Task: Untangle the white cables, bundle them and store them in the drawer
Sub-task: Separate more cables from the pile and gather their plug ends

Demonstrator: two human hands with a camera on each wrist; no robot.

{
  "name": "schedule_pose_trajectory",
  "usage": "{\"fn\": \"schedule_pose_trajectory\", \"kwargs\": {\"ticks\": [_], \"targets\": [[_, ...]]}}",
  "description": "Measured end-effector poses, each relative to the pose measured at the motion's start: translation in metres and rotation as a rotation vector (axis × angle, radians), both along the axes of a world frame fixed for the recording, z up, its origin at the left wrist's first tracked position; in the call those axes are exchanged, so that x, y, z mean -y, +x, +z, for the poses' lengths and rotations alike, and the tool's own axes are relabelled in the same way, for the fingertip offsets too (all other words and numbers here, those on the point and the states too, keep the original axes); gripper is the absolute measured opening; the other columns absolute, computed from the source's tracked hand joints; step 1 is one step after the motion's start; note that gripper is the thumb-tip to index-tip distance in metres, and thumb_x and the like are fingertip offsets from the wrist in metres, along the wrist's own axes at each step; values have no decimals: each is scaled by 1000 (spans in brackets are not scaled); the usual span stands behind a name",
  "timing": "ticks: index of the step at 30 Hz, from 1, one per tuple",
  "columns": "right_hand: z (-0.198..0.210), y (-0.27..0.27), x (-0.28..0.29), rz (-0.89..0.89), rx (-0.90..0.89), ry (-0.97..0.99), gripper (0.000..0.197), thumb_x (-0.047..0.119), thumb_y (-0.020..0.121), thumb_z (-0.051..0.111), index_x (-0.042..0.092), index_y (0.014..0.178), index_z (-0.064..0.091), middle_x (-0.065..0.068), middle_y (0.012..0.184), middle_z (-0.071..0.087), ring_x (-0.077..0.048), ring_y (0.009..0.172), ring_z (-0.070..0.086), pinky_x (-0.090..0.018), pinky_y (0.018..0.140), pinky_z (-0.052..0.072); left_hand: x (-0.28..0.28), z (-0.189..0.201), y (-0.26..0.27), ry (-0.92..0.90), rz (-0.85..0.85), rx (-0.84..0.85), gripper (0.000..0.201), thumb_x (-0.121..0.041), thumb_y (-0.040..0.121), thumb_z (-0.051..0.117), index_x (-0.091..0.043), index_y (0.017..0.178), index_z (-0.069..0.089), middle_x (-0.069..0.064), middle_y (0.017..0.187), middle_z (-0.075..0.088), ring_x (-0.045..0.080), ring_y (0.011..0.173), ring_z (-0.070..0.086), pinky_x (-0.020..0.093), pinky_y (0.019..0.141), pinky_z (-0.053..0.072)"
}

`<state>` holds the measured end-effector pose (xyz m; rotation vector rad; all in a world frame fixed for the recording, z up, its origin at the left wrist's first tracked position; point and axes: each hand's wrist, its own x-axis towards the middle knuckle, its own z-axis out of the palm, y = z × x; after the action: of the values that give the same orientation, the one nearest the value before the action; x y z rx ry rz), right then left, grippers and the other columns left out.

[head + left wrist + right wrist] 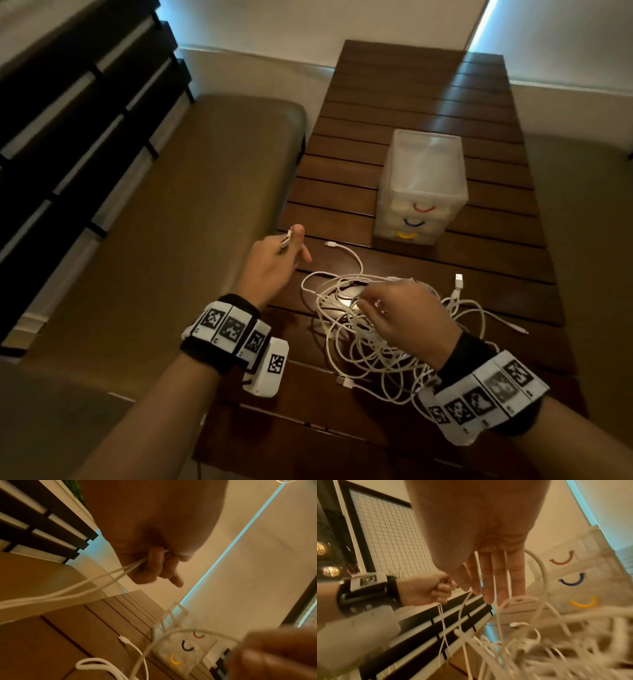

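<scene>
A tangle of white cables [370, 346] lies on the dark slatted wooden table [428, 96], near its front. My left hand [291, 243] is raised at the table's left edge and pinches a cable's plug end; in the left wrist view its curled fingers [154, 563] grip two strands. My right hand [373, 305] hovers over the tangle. Its fingers [494, 585] point down, nearly straight, with strands running between them, and thumb and index pinch one strand. Behind the tangle stands a translucent drawer unit [423, 178] with red, blue and yellow handles; all three drawers are shut.
A brown cushioned bench [188, 205] with a dark slatted backrest [68, 102] runs along the table's left side. Another cushion [582, 240] lies to the right. Loose plug ends [459, 281] stick out of the tangle toward the drawer unit.
</scene>
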<state>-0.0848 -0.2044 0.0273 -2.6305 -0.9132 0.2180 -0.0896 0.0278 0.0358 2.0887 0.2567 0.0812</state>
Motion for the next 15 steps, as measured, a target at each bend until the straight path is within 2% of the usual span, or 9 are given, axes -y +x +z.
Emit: {"fn": "schedule_pose_trajectory", "kwargs": {"ticks": [3, 6, 8, 10, 13, 15], "targets": [[28, 16, -17, -31, 25, 150, 26, 42, 95, 51, 25, 90, 71, 8, 75, 71, -10, 67, 66, -33, 63, 53, 12, -13, 12, 39, -6, -17, 63, -57, 98, 29, -23, 62, 68, -2, 58, 60, 15, 60, 57, 31, 59, 39], [42, 50, -42, -50, 20, 197, 22, 39, 93, 55, 25, 88, 72, 7, 73, 70, -11, 66, 65, -33, 64, 54, 20, -26, 24, 0, 35, -58, 62, -60, 97, 29, -27, 61, 67, -3, 62, 63, 18, 68, 61, 36, 68, 45], [33, 81, -58, -59, -4, 56, 22, 39, 92, 53, 25, 92, 71, 4, 80, 71, -17, 75, 66, -34, 70, 55, 22, -34, 31, -38, 84, -76, 59, -58, 98, 32, -28, 60, 66, -7, 61, 59, 18, 70, 59, 34, 69, 44], [17, 108, -72, -64, -76, -157, 23, 37, 92, 53, 22, 101, 69, -2, 95, 71, -24, 88, 66, -35, 75, 54, 23, -41, 37, -59, 115, -120, 55, -53, 99, 36, -27, 62, 67, -7, 60, 56, 17, 69, 57, 30, 65, 38], [-9, 136, -85, 20, -193, -454, 27, 32, 93, 54, 11, 108, 64, -11, 109, 65, -31, 99, 63, -34, 76, 50, 23, -54, 42, -100, 133, -167, 44, -42, 99, 46, -26, 66, 70, -6, 56, 55, 15, 62, 54, 26, 57, 35], [-22, 147, -88, 85, -183, -586, 29, 32, 94, 55, 9, 111, 63, -13, 113, 64, -32, 102, 63, -35, 76, 49, 23, -60, 44, -129, 128, -204, 36, -34, 97, 52, -25, 70, 73, -6, 53, 55, 13, 56, 53, 20, 49, 36]]}}
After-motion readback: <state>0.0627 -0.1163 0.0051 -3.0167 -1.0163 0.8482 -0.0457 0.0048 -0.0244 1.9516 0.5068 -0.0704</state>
